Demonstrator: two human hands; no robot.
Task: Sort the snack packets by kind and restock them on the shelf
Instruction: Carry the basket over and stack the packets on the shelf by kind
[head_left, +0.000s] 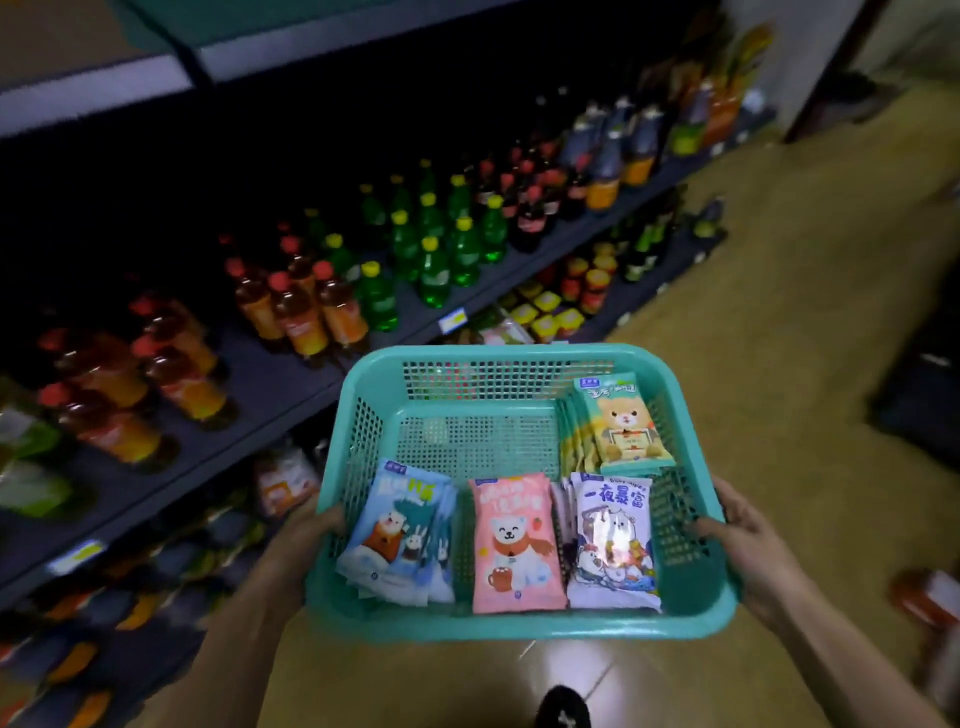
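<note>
Seemingly the sorting is done but no restocking shows: the dim shelf (291, 374) beside the person holds only drink bottles (301, 306) along this stretch. A teal basket (519, 626) is carried level, left hand (311, 525) and right hand (743, 535) each curled round a side rim. Inside lie four separate stacks: blue packets (400, 535), pink packets (517, 545), white packets (613, 540) in the near row, green packets (623, 426) in the far right corner.

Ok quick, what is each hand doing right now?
Left hand: closed on the left side of the teal basket.
Right hand: closed on the basket's right side.
</note>
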